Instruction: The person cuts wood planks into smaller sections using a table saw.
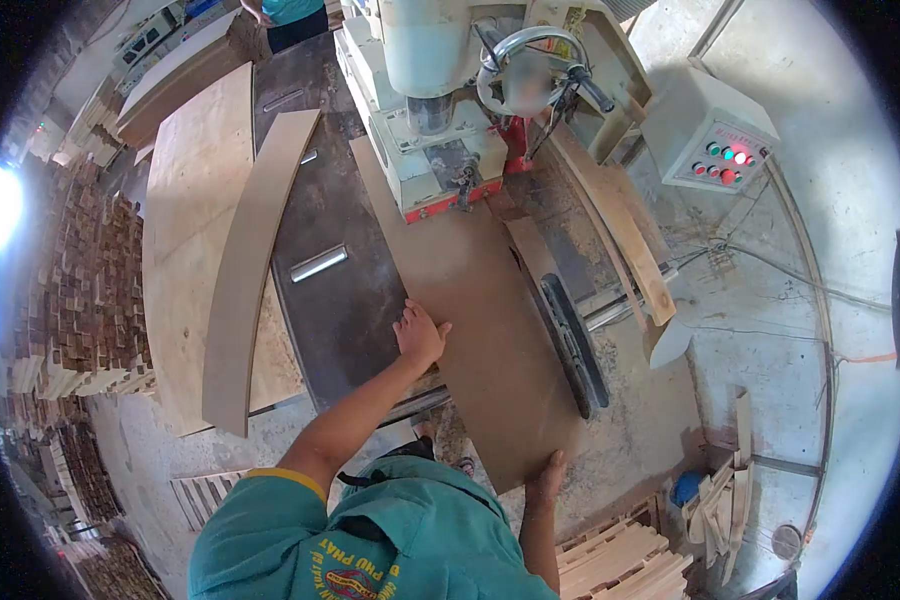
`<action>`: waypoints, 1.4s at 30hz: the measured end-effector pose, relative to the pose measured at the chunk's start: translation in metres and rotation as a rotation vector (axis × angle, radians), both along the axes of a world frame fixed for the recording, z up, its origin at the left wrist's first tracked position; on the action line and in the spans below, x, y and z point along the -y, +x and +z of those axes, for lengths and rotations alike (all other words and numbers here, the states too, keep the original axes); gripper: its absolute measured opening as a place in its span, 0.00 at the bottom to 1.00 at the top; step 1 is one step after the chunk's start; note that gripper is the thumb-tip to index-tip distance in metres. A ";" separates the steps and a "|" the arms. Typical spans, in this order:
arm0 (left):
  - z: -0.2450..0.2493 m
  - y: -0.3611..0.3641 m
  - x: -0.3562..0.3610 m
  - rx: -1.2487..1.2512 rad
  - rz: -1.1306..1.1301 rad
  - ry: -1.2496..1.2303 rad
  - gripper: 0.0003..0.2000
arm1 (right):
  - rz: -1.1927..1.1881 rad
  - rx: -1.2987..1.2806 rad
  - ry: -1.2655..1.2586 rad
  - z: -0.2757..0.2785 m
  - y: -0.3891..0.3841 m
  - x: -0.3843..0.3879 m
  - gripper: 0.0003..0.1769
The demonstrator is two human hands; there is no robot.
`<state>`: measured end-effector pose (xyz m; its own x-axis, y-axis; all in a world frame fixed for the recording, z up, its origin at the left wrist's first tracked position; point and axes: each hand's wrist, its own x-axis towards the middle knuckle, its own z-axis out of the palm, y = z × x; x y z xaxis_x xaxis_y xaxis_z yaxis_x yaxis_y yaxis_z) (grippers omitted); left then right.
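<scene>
A long brown board point(480, 330) lies on the dark machine table point(335, 280), its far part passing beside and under the white machine head point(435, 150). My left hand point(421, 333) rests at the board's left edge, thumb on its surface and fingers apart. At the near right corner of the board is my right hand point(546, 478), thumb up over the edge; its fingers are hidden below the board. A black guide piece point(573, 345) runs along the board's right edge.
A curved brown strip point(245, 270) lies on a pale plywood sheet point(195, 170) at left. A control box point(720, 140) stands at right. Wood stacks point(80, 270) line the far left; offcuts point(620, 565) lie low right. Another person point(295, 15) stands at the back.
</scene>
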<state>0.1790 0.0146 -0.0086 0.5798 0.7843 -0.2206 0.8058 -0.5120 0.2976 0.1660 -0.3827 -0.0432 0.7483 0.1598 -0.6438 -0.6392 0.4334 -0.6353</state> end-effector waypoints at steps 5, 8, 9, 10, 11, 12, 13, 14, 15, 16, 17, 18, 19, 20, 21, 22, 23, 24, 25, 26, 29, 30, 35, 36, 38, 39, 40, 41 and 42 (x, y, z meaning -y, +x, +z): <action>0.002 0.016 -0.043 -0.073 0.032 -0.082 0.49 | 0.030 0.124 0.113 -0.009 0.011 -0.033 0.34; 0.002 0.024 -0.066 -0.085 0.030 -0.060 0.49 | 0.047 0.107 0.152 0.000 0.017 -0.059 0.32; 0.002 0.026 -0.074 -0.082 0.029 -0.062 0.49 | 0.048 0.085 0.116 0.005 0.020 -0.069 0.31; 0.001 0.028 -0.083 -0.080 0.030 -0.079 0.50 | 0.050 0.065 0.081 0.010 0.022 -0.079 0.30; 0.001 0.030 -0.092 -0.077 0.032 -0.095 0.50 | 0.049 0.069 0.078 0.010 0.026 -0.087 0.30; 0.003 0.032 -0.099 -0.072 0.031 -0.097 0.50 | 0.034 0.043 0.030 0.004 0.030 -0.093 0.29; 0.006 0.032 -0.106 -0.046 0.036 -0.092 0.50 | 0.017 0.016 -0.018 -0.002 0.031 -0.098 0.29; 0.009 0.034 -0.112 -0.019 0.041 -0.086 0.51 | 0.016 0.020 -0.020 -0.022 0.035 -0.097 0.29; 0.005 0.037 -0.119 -0.015 0.040 -0.087 0.51 | 0.088 0.025 -0.102 -0.049 0.043 -0.092 0.30; -0.006 0.039 -0.129 0.021 0.037 -0.028 0.51 | 0.161 0.028 -0.182 -0.063 0.045 -0.089 0.32; -0.013 0.035 -0.137 0.054 0.036 0.032 0.50 | 0.165 0.027 -0.180 -0.049 0.045 -0.095 0.32; -0.009 0.030 -0.140 0.051 0.045 0.036 0.50 | 0.200 -0.037 -0.252 -0.023 0.048 -0.107 0.33; 0.000 0.031 -0.138 0.117 0.083 0.034 0.49 | 0.242 -0.097 -0.322 -0.006 0.050 -0.119 0.34; 0.010 0.029 -0.137 0.183 0.127 0.032 0.48 | 0.264 -0.093 -0.318 -0.006 0.051 -0.120 0.34; 0.017 0.022 -0.135 0.183 0.154 0.040 0.48 | 0.302 -0.106 -0.354 -0.012 0.054 -0.111 0.34; 0.024 0.011 -0.132 0.246 0.102 0.095 0.46 | 0.342 -0.118 -0.390 -0.018 0.056 -0.103 0.34; 0.030 -0.005 -0.133 0.306 0.051 0.154 0.44 | 0.338 -0.077 -0.429 -0.022 0.051 -0.095 0.32; 0.036 -0.027 -0.138 0.301 0.080 0.167 0.44 | 0.334 -0.037 -0.467 -0.028 0.042 -0.083 0.30; 0.041 -0.051 -0.141 0.400 0.093 0.188 0.39 | 0.356 -0.014 -0.443 -0.040 0.033 -0.064 0.29; 0.043 -0.076 -0.146 0.496 0.105 0.209 0.35 | 0.377 0.006 -0.419 -0.053 0.022 -0.043 0.29; 0.032 -0.185 -0.181 0.559 0.271 0.367 0.23 | 0.514 -0.070 -0.602 -0.069 -0.017 0.009 0.27; 0.021 -0.229 -0.195 0.473 0.380 0.343 0.22 | 0.534 -0.100 -0.619 -0.076 -0.033 0.033 0.27; 0.013 -0.465 -0.210 -0.048 0.752 0.472 0.23 | 0.541 -0.249 -0.697 -0.122 -0.103 0.150 0.27; -0.018 -0.515 -0.213 -0.145 0.739 0.550 0.23 | 0.537 -0.352 -0.630 -0.130 -0.113 0.169 0.29; -0.017 -0.550 -0.189 -0.140 0.842 0.537 0.21 | 0.536 -0.455 -0.566 -0.154 -0.121 0.205 0.31; -0.015 -0.562 -0.179 -0.127 0.937 0.526 0.20 | 0.886 -0.171 -0.791 -0.166 -0.116 0.220 0.31; -0.014 -0.569 -0.172 -0.137 0.943 0.524 0.20 | 1.226 0.142 -0.995 -0.167 -0.112 0.226 0.32; -0.015 -0.572 -0.163 -0.045 0.855 0.529 0.18 | 1.552 0.485 -1.174 -0.169 -0.112 0.234 0.32; -0.014 -0.571 -0.154 0.046 0.763 0.532 0.16 | 1.560 0.477 -1.173 -0.152 -0.078 0.247 0.32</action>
<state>-0.3923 0.1690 -0.0229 -0.1350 0.9483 0.2873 0.9736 0.0731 0.2160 0.0881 -0.6302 -0.1951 0.5189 0.4476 -0.7283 0.2890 -0.8937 -0.3433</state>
